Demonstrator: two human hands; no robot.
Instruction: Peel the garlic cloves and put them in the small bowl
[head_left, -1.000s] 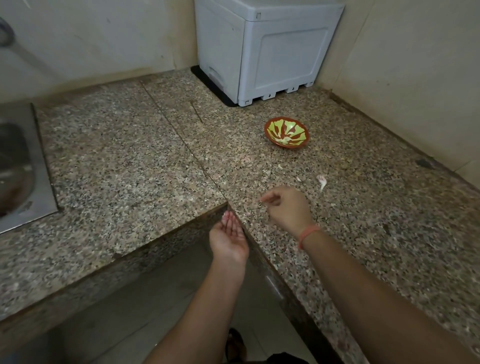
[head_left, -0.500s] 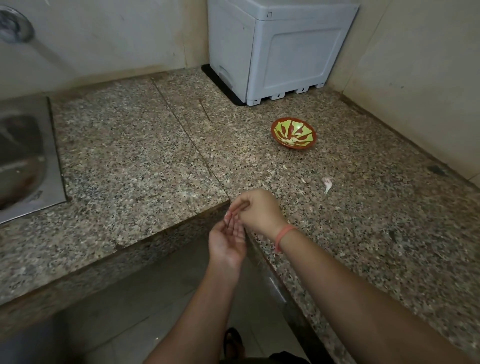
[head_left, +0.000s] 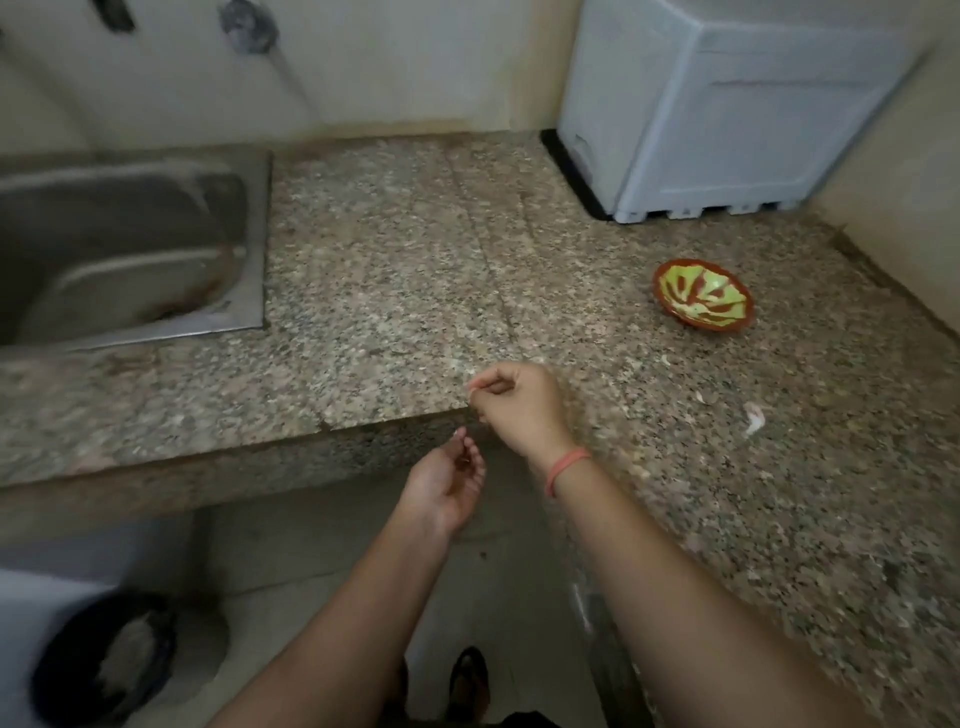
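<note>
Speckled granite ran under everything, and the counter (head_left: 395, 291) turned a corner just where my hands worked. My right hand (head_left: 519, 405) hovered over that corner, fingers curled and thumb pressed to forefinger in a pinch. Whether a shred of skin sat between them or nothing at all, I could not tell. My left hand (head_left: 447, 483) hung just below the counter's edge, close under the right, palm up, fingers loosely cupped and gripping nothing. The small bowl (head_left: 701, 296) stood on the counter well off to the right and farther back, in front of the grey plastic box (head_left: 727, 114). Its contents were too blurred to make out, and no clove showed plainly anywhere. One pale scrap of garlic skin (head_left: 754, 418) lay on the granite, nearer me than the bowl.

I judged this to be the tidying end of peeling, with skins being gathered into the cupped palm. The next move called for releasing the pinch over a level left palm, then reaching right for the stray scrap. The dark bin (head_left: 104, 660) on the floor looked the likely place for it all.
</note>
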